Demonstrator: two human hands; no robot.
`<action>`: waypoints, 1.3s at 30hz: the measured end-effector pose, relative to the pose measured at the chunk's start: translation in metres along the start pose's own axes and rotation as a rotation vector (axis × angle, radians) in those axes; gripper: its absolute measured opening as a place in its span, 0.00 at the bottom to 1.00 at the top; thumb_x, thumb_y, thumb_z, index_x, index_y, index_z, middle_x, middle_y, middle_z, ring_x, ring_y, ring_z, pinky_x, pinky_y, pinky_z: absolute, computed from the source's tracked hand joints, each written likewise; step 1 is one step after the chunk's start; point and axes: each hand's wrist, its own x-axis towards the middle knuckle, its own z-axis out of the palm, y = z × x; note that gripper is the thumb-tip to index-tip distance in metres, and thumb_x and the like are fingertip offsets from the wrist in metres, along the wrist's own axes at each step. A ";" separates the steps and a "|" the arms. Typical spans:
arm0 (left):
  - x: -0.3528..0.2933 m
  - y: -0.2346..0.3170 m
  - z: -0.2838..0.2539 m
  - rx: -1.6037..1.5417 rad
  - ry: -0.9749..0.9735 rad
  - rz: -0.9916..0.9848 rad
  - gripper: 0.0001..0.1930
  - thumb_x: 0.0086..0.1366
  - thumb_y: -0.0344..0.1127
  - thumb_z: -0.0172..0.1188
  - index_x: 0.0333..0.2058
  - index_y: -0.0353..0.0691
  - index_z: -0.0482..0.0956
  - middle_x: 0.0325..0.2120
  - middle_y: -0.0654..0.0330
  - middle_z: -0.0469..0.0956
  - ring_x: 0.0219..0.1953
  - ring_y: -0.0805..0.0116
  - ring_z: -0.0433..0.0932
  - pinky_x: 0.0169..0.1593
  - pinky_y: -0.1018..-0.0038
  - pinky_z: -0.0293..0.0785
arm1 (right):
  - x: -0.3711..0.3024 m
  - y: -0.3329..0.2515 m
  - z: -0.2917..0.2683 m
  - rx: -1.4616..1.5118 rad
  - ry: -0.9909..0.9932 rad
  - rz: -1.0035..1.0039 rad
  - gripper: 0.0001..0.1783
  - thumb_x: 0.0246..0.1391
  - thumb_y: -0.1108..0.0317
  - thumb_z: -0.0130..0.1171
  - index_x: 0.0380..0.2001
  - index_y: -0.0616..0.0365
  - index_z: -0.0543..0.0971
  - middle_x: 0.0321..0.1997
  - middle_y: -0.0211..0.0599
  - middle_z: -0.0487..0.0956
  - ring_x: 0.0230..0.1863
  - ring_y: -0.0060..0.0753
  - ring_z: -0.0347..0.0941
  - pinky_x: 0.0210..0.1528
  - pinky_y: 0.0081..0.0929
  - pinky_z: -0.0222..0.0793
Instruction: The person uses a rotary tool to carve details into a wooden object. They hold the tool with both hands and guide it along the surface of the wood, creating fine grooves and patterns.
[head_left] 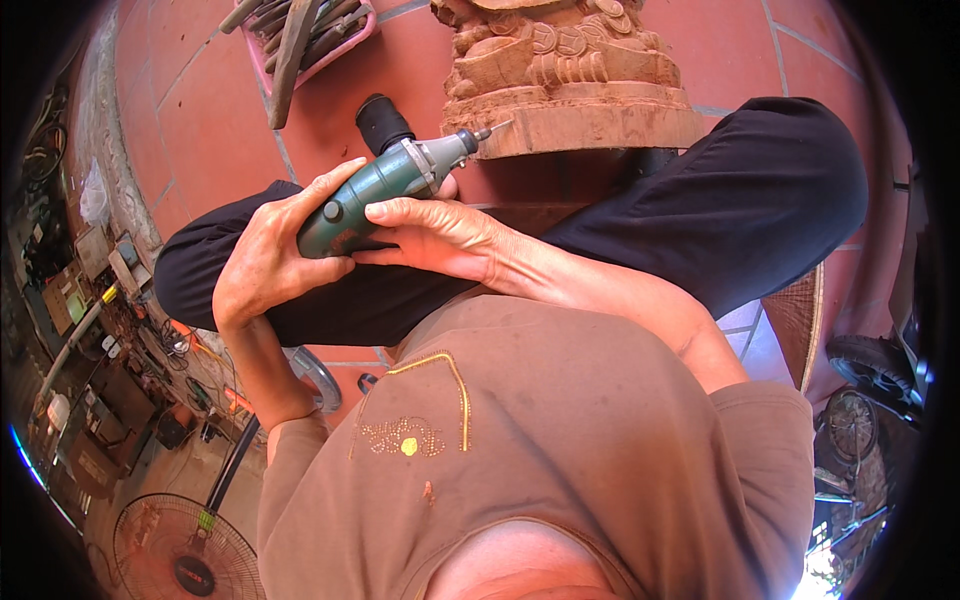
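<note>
A green die grinder [372,200] with a grey metal nose and a thin bit [494,130] lies tilted across both palms, above my crossed legs. My left hand [268,245] wraps round its rear and outer side. From the other side my right hand [445,235] grips the body, thumb on top; its lower fingers are partly hidden. The bit points to the upper right, toward the base of a carved wooden piece [570,75]; I cannot tell whether they touch. A black cylinder [383,124] shows beside the grinder's nose; whether it is attached is unclear.
A pink basket [371,24] full of long-handled tools stands on the red tiles [190,90] at the upper left. Cluttered items and cables [130,350] line the left side. A fan [190,555] is at the lower left, and a wheel [872,365] is at the right.
</note>
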 end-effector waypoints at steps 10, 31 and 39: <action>0.002 0.003 0.001 0.027 0.037 0.003 0.47 0.45 0.29 0.68 0.70 0.40 0.69 0.41 0.42 0.83 0.43 0.44 0.85 0.52 0.62 0.78 | -0.001 -0.007 0.010 -0.023 0.000 -0.046 0.31 0.60 0.72 0.70 0.64 0.52 0.71 0.63 0.41 0.77 0.70 0.46 0.71 0.76 0.61 0.61; -0.005 -0.003 0.002 0.033 -0.031 0.004 0.48 0.44 0.31 0.68 0.70 0.41 0.68 0.38 0.44 0.83 0.39 0.44 0.85 0.49 0.60 0.78 | -0.006 0.007 -0.002 0.017 0.010 0.055 0.31 0.62 0.72 0.69 0.66 0.53 0.70 0.67 0.43 0.75 0.73 0.44 0.66 0.78 0.59 0.57; -0.007 -0.004 0.001 0.046 -0.069 0.008 0.49 0.44 0.30 0.68 0.71 0.42 0.67 0.37 0.45 0.83 0.38 0.45 0.85 0.48 0.61 0.78 | -0.010 0.011 -0.001 0.046 0.014 0.068 0.30 0.62 0.72 0.69 0.65 0.53 0.70 0.66 0.41 0.76 0.73 0.40 0.68 0.78 0.58 0.58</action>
